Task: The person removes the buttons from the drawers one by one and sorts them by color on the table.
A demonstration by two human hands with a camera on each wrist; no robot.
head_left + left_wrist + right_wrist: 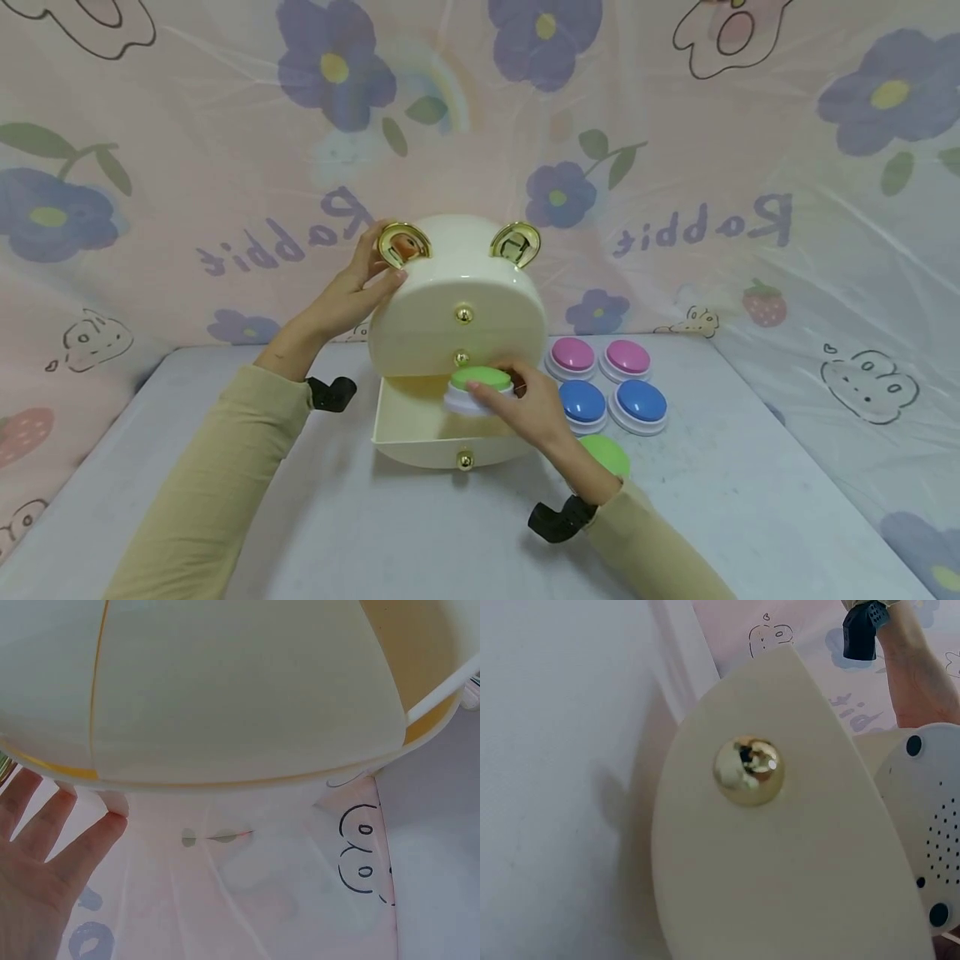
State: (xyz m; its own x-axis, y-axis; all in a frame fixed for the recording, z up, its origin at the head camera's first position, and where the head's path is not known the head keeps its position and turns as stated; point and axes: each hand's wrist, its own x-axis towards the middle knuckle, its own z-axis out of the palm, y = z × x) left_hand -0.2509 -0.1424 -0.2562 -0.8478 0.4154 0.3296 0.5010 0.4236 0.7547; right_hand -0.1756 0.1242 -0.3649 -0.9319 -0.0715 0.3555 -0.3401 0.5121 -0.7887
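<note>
A cream drawer box (457, 292) with gold ear-shaped handles and round gold knobs stands on the table, its bottom drawer (420, 454) pulled out. My left hand (352, 283) holds the box's upper left side at the ear, thumb in front and the other fingers reaching behind; in the left wrist view those fingers (71, 847) meet the rear edge. Above the open drawer, my right hand (536, 404) grips a green buzzer button (480, 379) with a white base. The right wrist view shows that button's perforated underside (941, 825) behind the drawer front with its gold knob (748, 770).
Right of the box, two pink buzzer buttons (573, 355) stand behind two blue ones (641, 402). Another green button (606, 455) lies nearer, partly covered by my right wrist. A patterned cloth (465, 150) hangs behind the white table (315, 517).
</note>
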